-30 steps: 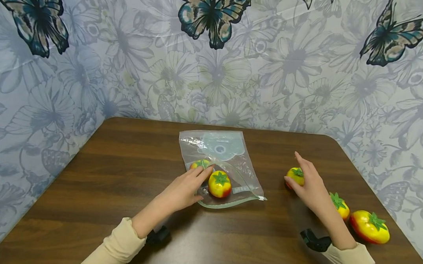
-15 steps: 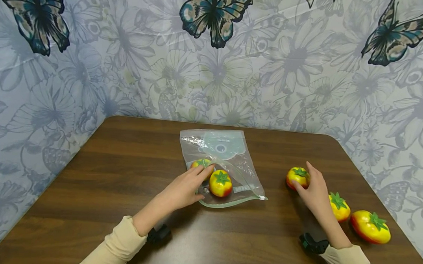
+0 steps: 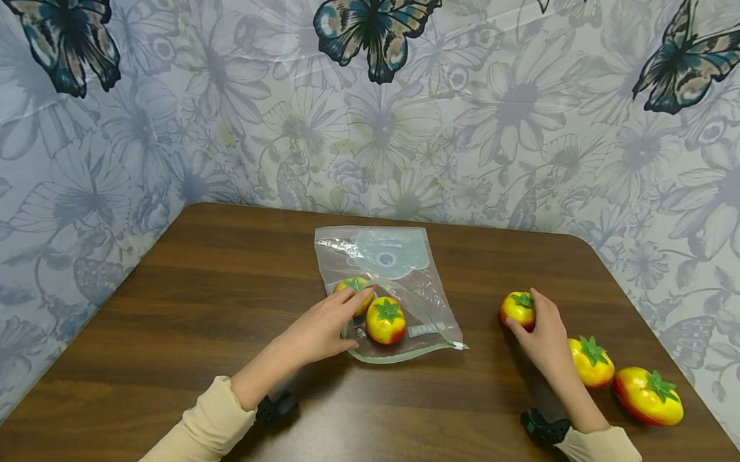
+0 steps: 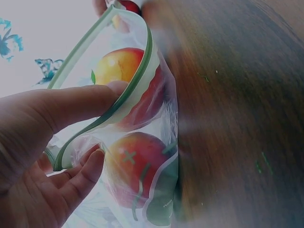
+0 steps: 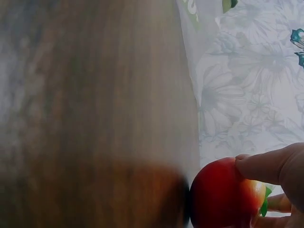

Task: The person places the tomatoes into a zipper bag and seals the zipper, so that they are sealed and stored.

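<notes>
A clear zip bag [image 3: 429, 299] with a green zip edge lies mid-table, its mouth held apart. My left hand [image 3: 322, 329] holds that edge; in the left wrist view the thumb [image 4: 90, 102] crosses the green strip, with curled fingers below it. Two yellow-and-red toy fruits with green leafy caps are in the bag: a front fruit [image 3: 386, 321] and a rear fruit [image 3: 355, 285] partly behind my fingers. On the right, my right hand [image 3: 545, 338] grips another such fruit [image 3: 518, 308] between thumb and fingers. In the right wrist view the thumb presses on this red fruit [image 5: 221, 194].
Two more of these fruits, a nearer one [image 3: 648, 396] and one beside my wrist [image 3: 592, 363], sit at the table's right side. The brown wooden table [image 3: 153, 359] ends at a far edge before a floral wall covering [image 3: 238, 129] with butterflies.
My right hand has come down around the farthest fruit on the right, and its thumb and fingers have closed on it. My left hand and the bag stay in place.
</notes>
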`<state>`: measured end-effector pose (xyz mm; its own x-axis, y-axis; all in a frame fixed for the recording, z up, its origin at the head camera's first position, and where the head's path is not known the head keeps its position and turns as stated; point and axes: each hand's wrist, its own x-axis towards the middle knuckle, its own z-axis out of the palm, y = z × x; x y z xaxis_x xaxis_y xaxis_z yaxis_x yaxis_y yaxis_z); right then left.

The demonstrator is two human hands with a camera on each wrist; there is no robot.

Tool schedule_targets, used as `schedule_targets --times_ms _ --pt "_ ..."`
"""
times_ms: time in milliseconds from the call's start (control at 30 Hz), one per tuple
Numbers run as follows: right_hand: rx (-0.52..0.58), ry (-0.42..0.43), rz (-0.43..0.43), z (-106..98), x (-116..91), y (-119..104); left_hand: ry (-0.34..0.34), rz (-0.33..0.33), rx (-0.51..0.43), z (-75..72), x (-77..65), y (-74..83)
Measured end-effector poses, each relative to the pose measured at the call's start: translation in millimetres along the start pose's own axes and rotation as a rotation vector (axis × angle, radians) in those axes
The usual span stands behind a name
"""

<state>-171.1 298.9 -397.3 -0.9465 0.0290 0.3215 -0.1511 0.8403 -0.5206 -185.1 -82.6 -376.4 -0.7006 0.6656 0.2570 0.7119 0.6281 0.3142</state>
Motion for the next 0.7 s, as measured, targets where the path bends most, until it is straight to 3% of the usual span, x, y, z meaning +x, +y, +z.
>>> schedule_targets --times_ms 700 --pt "-0.008 -0.001 0.028 5.7 -0.9 4.5 0.011 0.0 0.0 1.0 0.7 1.6"
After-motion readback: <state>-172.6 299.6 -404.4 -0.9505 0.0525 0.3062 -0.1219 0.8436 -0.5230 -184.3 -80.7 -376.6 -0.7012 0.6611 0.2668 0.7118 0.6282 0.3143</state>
